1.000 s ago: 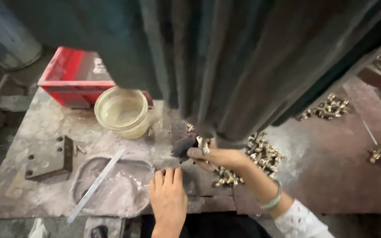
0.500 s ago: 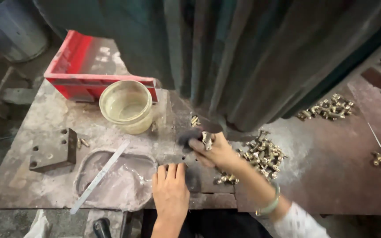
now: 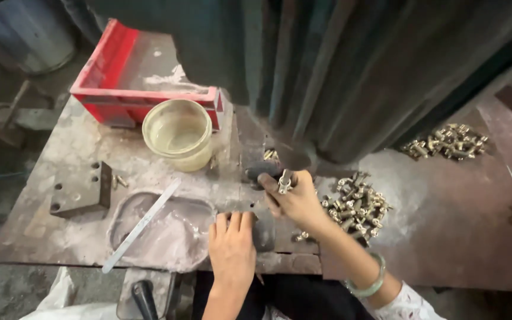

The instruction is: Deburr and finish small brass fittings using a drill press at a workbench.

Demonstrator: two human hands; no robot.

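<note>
The right hand's grip [image 3: 294, 198] pinches a small brass fitting [image 3: 284, 181]; the left hand [image 3: 232, 246] lies flat, fingers together, on the tabletop [image 3: 90, 237]. The dark machine body [image 3: 327, 71] hides what lies behind; loose fittings [image 3: 354, 207] sit just beside.

**The metal bench and what lies on it**

The steel plate bench [image 3: 60, 231] is dusty and grey. Left of the gripping fingers stand a yellowish plastic cup [image 3: 178, 133], a red tray [image 3: 143, 98], a drilled metal block [image 3: 81, 189] and a flat metal strip [image 3: 142, 224]. Just right of the grip lies a pile of brass fittings [image 3: 357, 204]; another brass pile [image 3: 445, 142] lies farther right.
</note>
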